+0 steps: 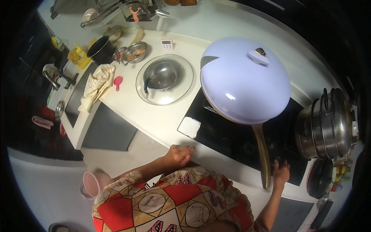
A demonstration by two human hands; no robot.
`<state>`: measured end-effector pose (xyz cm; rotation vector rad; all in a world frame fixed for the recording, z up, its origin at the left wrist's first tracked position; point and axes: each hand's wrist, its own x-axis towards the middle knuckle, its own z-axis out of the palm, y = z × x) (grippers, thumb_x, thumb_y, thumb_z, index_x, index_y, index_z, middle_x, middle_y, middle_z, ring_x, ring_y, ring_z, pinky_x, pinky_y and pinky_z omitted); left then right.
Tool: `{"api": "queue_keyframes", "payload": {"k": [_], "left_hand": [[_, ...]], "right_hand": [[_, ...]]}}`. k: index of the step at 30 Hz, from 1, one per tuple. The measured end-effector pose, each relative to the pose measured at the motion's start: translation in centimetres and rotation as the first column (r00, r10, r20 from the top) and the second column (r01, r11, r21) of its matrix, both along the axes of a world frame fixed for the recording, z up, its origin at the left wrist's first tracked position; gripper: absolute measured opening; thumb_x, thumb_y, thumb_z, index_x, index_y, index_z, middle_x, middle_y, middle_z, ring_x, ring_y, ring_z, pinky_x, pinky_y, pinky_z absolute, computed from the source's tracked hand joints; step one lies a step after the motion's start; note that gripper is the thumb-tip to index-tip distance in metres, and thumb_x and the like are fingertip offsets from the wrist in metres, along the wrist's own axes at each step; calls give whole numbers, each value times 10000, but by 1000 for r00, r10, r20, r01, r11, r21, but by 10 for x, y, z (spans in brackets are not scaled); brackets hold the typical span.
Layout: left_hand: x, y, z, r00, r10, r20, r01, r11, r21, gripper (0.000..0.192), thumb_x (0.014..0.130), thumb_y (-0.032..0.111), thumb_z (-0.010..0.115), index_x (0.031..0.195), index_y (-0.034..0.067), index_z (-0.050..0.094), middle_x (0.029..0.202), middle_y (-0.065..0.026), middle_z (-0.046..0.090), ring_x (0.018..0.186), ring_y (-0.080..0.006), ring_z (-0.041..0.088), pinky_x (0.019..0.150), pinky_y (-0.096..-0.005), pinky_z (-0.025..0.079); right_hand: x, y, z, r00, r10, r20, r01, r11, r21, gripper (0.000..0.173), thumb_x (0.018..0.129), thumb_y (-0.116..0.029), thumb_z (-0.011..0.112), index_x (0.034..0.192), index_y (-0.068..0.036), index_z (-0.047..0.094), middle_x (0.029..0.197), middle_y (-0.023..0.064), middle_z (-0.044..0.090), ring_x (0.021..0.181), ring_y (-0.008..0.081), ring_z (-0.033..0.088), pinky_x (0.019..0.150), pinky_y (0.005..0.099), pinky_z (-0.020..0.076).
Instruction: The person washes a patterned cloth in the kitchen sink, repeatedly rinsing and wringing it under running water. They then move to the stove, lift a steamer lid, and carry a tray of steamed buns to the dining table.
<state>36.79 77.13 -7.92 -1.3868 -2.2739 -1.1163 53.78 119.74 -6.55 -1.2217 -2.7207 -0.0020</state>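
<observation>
A wok with a domed lavender lid point(240, 84) sits on the black glass cooktop point(226, 134). Its gold-brown handle point(263, 156) points towards me, over the front edge. My right hand point(281, 173) is just right of the handle's end, fingers apart at a small round control point(278, 159) on the cooktop. Whether the fingertips touch the control is hard to tell. At the counter's front edge, my left hand point(179, 156) is loosely curled with nothing visible in it. A white cloth or paper point(189, 127) lies on the cooktop's left corner.
A stacked steel steamer pot point(324, 127) stands right of the wok. On the left counter are a glass lid point(185, 87) over a steel bowl, a pink scoop point(118, 82), a timer point(167, 44), a food bowl point(135, 52), a black pot point(101, 50) and a draped cloth point(100, 84).
</observation>
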Motion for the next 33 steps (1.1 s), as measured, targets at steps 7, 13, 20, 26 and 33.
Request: {"api": "queue_keyframes", "payload": {"k": [7, 13, 20, 26, 33], "left_hand": [[63, 17, 5, 980, 111, 167, -119, 992, 40, 236, 692, -6, 573, 921, -58, 593, 701, -135, 599, 615, -291, 616, 554, -362, 527], [84, 14, -6, 989, 85, 121, -98, 989, 108, 239, 712, -33, 567, 945, -84, 592, 636, -119, 572, 535, -246, 589, 485, -336, 499], [73, -17, -16, 981, 96, 171, -119, 985, 128, 224, 718, -32, 567, 936, -72, 604, 681, -138, 605, 540, -248, 595, 487, -327, 499], [68, -47, -21, 951, 145, 274, -176, 980, 92, 179, 729, -37, 566, 898, -53, 621, 724, -157, 631, 574, -250, 617, 506, -317, 506], [48, -62, -28, 984, 68, 167, -91, 987, 135, 255, 705, -94, 553, 955, -69, 594, 804, -178, 646, 601, -241, 629, 553, -304, 517]], "right_hand": [[1, 9, -12, 999, 43, 11, -40, 983, -178, 435, 801, -462, 582, 815, -28, 610, 819, 200, 625, 823, 400, 590, 721, 477, 470], [-12, 5, -20, 1000, -9, -6, 8, 997, -70, 448, 762, -454, 619, 786, -8, 581, 836, 215, 618, 826, 397, 588, 725, 481, 470], [-25, 7, -16, 985, -163, 52, 169, 974, -151, 466, 756, -460, 626, 857, -8, 581, 929, 206, 612, 928, 367, 572, 805, 442, 454], [-31, -5, 0, 965, -253, 69, 262, 933, -245, 490, 754, -457, 634, 919, 4, 619, 982, 196, 629, 940, 353, 595, 799, 431, 468], [29, -12, 49, 896, -374, -239, 111, 711, -695, 472, 825, -418, 633, 712, 35, 562, 550, 89, 545, 472, 154, 548, 410, 287, 432]]}}
